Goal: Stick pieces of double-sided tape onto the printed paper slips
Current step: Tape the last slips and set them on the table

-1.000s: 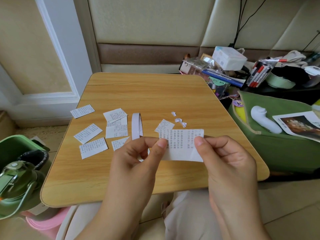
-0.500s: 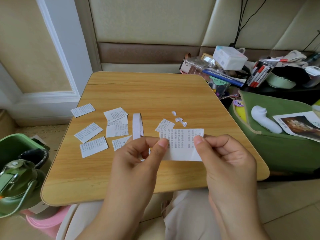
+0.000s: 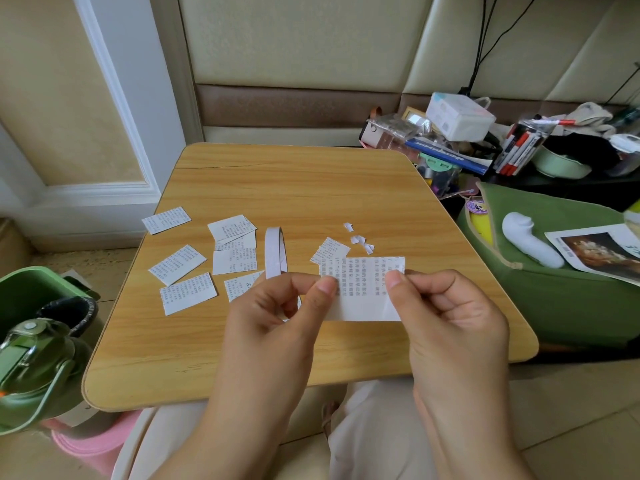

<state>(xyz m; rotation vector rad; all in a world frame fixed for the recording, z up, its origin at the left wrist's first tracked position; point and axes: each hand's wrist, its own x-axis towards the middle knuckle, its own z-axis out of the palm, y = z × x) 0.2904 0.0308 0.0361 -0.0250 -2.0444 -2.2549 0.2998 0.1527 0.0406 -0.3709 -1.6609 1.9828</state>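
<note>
Both hands, left (image 3: 277, 306) and right (image 3: 446, 306), pinch the slip (image 3: 363, 289) above the tabletop (image 3: 294, 188), so a pull between the fingers could tear it, I think.

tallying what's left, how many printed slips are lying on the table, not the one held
8, perhaps more hidden: far-left, three overlapping, two left-front, one by the left hand, one behind the held slip.

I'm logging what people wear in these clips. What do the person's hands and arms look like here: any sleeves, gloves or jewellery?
Both the left hand and right hand are bare: no gloves, rings or watch in view. No sleeves show on the forearms. Fingernails are short and unpainted.
</note>
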